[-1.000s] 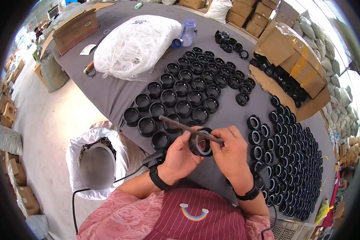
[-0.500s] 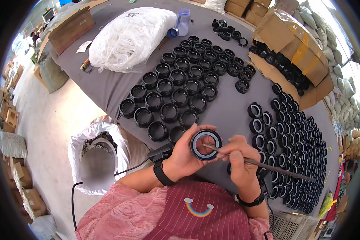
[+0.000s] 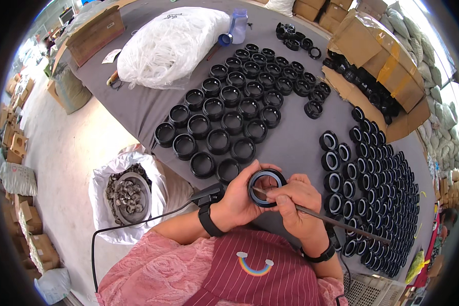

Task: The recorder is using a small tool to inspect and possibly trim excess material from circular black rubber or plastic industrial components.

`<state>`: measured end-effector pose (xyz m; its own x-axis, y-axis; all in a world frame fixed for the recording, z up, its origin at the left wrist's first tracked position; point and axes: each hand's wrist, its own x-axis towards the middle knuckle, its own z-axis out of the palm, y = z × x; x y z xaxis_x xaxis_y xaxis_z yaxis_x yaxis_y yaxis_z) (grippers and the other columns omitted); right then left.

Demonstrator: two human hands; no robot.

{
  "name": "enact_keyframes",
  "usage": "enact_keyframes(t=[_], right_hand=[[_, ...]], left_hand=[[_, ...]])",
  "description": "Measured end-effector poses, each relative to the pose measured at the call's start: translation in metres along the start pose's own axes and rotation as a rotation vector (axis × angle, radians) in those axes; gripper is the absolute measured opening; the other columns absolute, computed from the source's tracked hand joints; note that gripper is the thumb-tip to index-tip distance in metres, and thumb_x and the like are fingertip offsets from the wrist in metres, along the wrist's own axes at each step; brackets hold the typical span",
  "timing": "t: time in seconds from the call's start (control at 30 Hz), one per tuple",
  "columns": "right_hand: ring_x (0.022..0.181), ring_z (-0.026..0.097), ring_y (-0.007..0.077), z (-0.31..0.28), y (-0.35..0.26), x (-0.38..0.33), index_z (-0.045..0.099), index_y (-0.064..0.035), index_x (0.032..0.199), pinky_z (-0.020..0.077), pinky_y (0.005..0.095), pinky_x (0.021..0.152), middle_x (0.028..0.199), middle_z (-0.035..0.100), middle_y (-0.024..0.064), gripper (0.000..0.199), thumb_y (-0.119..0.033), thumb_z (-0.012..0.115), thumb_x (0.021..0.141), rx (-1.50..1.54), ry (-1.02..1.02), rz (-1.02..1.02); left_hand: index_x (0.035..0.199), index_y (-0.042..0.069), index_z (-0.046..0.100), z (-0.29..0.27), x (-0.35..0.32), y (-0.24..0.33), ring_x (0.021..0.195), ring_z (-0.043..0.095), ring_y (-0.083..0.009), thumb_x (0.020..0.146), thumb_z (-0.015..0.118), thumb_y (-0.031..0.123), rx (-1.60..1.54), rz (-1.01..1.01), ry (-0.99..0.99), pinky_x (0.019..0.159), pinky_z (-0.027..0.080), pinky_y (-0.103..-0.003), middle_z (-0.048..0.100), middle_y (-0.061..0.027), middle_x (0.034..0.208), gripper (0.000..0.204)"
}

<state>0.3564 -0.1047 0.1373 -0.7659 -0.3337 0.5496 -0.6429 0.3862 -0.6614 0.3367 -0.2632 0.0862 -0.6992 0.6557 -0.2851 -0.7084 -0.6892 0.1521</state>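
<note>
My left hand grips a black plastic ring with a pale inner band, held upright just above the table's near edge. My right hand holds a thin dark metal rod like a pen; its tip rests inside the ring and its shaft runs off to the lower right. Both wrists carry dark bands. A grid of open black rings lies on the grey table just beyond my hands. Rows of rings with pale inserts stand to the right.
A big white plastic bag and a clear bottle with a blue cap sit at the far side. Cardboard boxes line the right. On the floor to my left stands a white sack of metal parts. A black cable hangs off the table's edge.
The rod went from lying across the ring's front, pointing left, to pointing lower right with its tip inside the ring. Both hands and the ring came slightly closer to my body.
</note>
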Motion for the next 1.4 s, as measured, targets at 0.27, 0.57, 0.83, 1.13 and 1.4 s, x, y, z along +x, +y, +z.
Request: enact_keyframes(t=[0.27, 0.57, 0.83, 1.13, 1.4], right_hand=[[0.061, 0.062, 0.0276, -0.003, -0.001, 0.001, 0.067, -0.0013, 0.084, 0.0505, 0.0377, 0.061, 0.072, 0.065, 0.0098, 0.006, -0.007, 0.067, 0.087, -0.248, 0.136, -0.043], [0.061, 0.066, 0.0269, -0.011, -0.011, -0.013, 0.061, -0.0001, 0.076, 0.0558, 0.045, 0.087, 0.066, 0.066, 0.0113, 0.019, -0.008, 0.059, 0.093, -0.029, 0.053, 0.359], [0.063, 0.068, 0.0212, -0.002, -0.005, -0.018, 0.067, -0.0006, 0.081, 0.032, 0.0576, 0.114, 0.068, 0.068, 0.0069, 0.021, -0.009, 0.055, 0.095, 0.164, -0.042, 0.318], [0.063, 0.061, 0.0124, -0.012, 0.017, -0.048, 0.067, 0.0003, 0.094, 0.0366, 0.0527, 0.112, 0.079, 0.069, 0.0085, 0.026, -0.017, 0.049, 0.101, 0.298, 0.509, 0.238], [0.061, 0.056, 0.012, -0.034, 0.005, -0.124, 0.065, 0.0023, 0.093, 0.0514, 0.0315, 0.07, 0.081, 0.067, 0.013, 0.03, -0.02, 0.047, 0.102, 0.383, 0.651, 0.604]], left_hand=[[0.114, 0.006, 0.059, 0.003, 0.004, -0.009, 0.085, 0.063, -0.0159, 0.104, 0.041, 0.041, 0.205, 0.197, 0.061, 0.072, 0.055, -0.03, 0.064, -0.0063, 0.094, 0.041], [0.111, 0.003, 0.057, -0.004, 0.003, -0.009, 0.084, 0.064, -0.0197, 0.104, 0.038, 0.037, 0.261, 0.237, 0.03, 0.064, 0.055, -0.035, 0.064, -0.0117, 0.098, 0.04], [0.112, 0.005, 0.059, -0.014, 0.009, -0.014, 0.083, 0.062, -0.0183, 0.103, 0.042, 0.037, 0.165, 0.171, 0.054, 0.07, 0.054, -0.033, 0.065, -0.0084, 0.094, 0.038], [0.121, 0.008, 0.056, 0.016, 0.047, 0.006, 0.089, 0.064, -0.0183, 0.102, 0.046, 0.043, 0.488, 0.258, -0.016, 0.066, 0.058, -0.042, 0.064, -0.0052, 0.099, 0.041], [0.119, 0.006, 0.055, 0.049, 0.216, 0.061, 0.095, 0.06, -0.0304, 0.082, 0.063, 0.018, 1.868, 0.831, -0.072, 0.082, 0.053, -0.045, 0.06, -0.016, 0.105, 0.04]])
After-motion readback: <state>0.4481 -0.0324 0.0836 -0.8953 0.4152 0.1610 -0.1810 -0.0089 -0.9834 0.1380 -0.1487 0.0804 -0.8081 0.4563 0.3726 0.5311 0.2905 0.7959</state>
